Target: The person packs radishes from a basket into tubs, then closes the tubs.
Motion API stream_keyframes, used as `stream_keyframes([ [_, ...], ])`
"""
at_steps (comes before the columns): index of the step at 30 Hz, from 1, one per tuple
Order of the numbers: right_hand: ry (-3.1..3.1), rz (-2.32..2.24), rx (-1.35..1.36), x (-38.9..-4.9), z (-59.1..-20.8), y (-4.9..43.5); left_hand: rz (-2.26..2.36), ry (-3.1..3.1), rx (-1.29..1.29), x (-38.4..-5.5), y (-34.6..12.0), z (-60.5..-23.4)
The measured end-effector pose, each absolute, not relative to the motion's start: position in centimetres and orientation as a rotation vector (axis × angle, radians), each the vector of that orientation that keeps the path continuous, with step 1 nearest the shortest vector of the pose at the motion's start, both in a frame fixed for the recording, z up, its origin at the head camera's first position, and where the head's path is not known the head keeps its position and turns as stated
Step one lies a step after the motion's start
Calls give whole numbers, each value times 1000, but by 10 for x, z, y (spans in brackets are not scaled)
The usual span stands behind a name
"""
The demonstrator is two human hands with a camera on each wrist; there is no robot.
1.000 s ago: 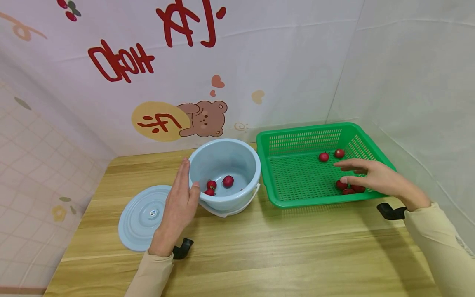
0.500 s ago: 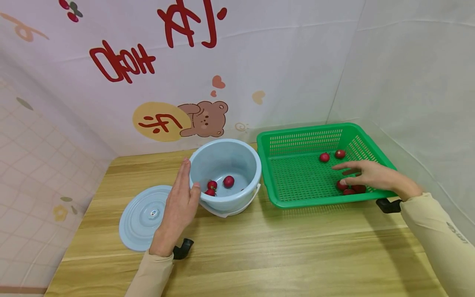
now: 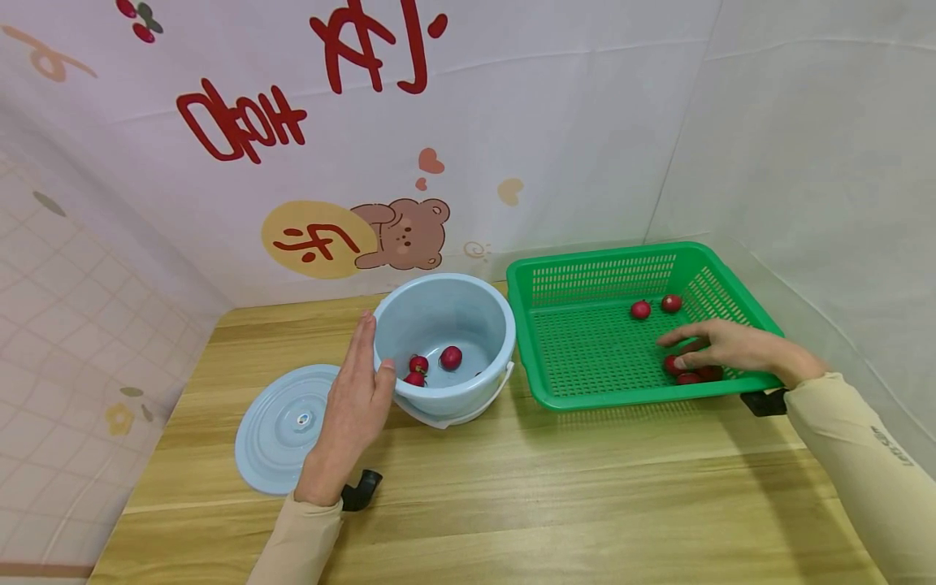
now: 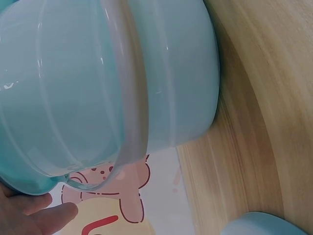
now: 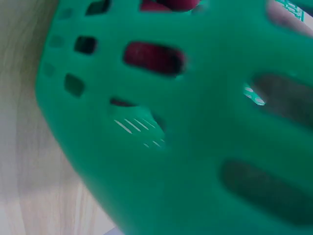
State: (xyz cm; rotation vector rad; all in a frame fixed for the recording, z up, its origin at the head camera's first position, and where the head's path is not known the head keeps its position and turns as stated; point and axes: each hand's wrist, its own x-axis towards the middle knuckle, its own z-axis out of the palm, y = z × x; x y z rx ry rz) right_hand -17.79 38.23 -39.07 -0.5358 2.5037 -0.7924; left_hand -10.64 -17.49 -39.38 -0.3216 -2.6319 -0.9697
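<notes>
My left hand [image 3: 354, 398] rests with its fingers extended against the left side of the light blue bucket [image 3: 504, 325]. In the left wrist view its fingertips [image 4: 58, 215] are right at the bucket's rim. Several small red radishes [image 3: 450, 357] lie on the bucket's bottom. My right hand [image 3: 738, 348] reaches over the front wall of the green basket [image 3: 585, 400], thumb and fingers bent loosely around a radish [image 3: 670, 366]. More radishes [image 3: 689, 379] sit just under that hand, partly hidden. In the right wrist view the basket's slotted wall [image 5: 195, 122] hides most of the hand.
A round light blue lid [image 3: 274, 431] lies on the wooden table [image 3: 556, 504], left of the bucket and partly behind my left forearm. Two radishes [image 3: 640, 309] lie toward the basket's back right. A white printed wall sheet [image 3: 585, 122] stands behind. The bucket's handle [image 3: 468, 416] hangs down in front.
My right hand has moved down and slightly inward into the basket, its fingers coming closer around the front radish. The left hand and the bucket have stayed in place.
</notes>
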Motion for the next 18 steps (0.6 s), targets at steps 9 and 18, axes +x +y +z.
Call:
stream_keyframes([
  [9, 2419, -807, -497, -181, -393, 378, -984, -2630, -315, -106, -175, -395],
  [18, 2386, -807, -466, -184, -395, 377, -986, -2619, -321, -107, -175, -396],
])
